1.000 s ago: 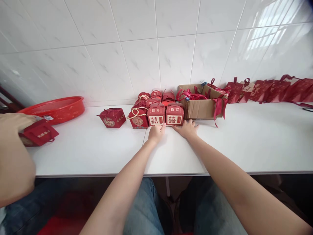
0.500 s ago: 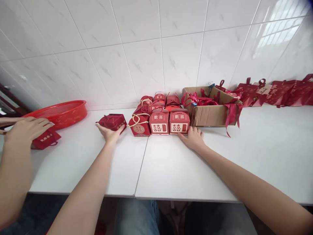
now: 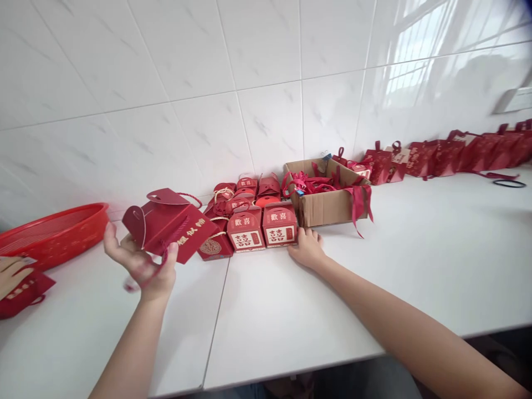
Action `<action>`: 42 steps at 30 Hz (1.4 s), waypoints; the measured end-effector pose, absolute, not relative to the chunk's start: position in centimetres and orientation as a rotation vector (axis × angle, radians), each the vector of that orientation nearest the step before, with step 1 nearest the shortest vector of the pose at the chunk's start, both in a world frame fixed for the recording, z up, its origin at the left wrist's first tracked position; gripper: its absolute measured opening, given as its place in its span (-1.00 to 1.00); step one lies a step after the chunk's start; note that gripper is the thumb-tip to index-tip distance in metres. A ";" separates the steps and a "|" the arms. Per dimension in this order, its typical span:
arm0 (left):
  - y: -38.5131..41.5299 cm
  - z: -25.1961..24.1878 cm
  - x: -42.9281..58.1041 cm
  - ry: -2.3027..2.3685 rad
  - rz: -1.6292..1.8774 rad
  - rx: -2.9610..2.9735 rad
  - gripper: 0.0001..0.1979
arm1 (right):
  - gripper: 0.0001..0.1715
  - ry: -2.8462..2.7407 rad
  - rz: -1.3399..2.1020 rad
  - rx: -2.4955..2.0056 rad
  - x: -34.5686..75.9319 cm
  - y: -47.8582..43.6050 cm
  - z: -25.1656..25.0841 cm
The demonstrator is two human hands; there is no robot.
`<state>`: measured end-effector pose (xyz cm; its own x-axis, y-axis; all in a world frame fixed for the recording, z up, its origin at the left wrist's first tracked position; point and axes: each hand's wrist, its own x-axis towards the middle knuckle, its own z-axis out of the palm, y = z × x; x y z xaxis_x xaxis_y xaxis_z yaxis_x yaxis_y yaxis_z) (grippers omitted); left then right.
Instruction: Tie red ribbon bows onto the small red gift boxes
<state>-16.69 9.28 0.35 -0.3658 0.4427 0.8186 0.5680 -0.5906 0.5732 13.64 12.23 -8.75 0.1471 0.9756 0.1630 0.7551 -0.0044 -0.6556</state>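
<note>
My left hand is raised above the table, closed around a dark red gift box with gold lettering. The box is tilted, its top flaps stand up, and a thin red cord hangs by my fingers. Low on the table, my right hand rests with thumb and fingers apart at the bottom right corner of a red-and-cream gift box, close to the cardboard box. A matching box stands beside it. Left of that is a red box with a rope handle, partly behind the raised one.
Behind the front row stand more red boxes. A cardboard box holds red ribbons. Red bags line the wall at right, near a black ring. At left are a red basket and another person's hand on a red box.
My left hand has lifted the dark red gift box off the table and tilted it. My right hand stays by the front row's corner. The view has turned right.
</note>
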 end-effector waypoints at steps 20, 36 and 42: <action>8.0 -6.4 -2.6 -1.289 -1.559 -3.445 0.14 | -0.84 -0.366 1.146 -0.978 20.7 14.0 -6.1; 11.4 -6.9 -5.0 -2.009 -2.118 -2.968 -0.40 | -0.71 0.095 1.133 -0.688 25.0 15.4 -7.5; 11.5 -5.6 -5.5 -2.106 -2.413 -2.946 -0.39 | -0.69 0.168 1.140 -0.596 25.6 14.9 -6.9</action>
<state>-5.52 11.47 -5.64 0.2669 0.9622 0.0551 -0.0755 -0.0361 0.9965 25.62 14.94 -6.90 0.4238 0.8029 -0.4191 -0.8896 0.2819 -0.3595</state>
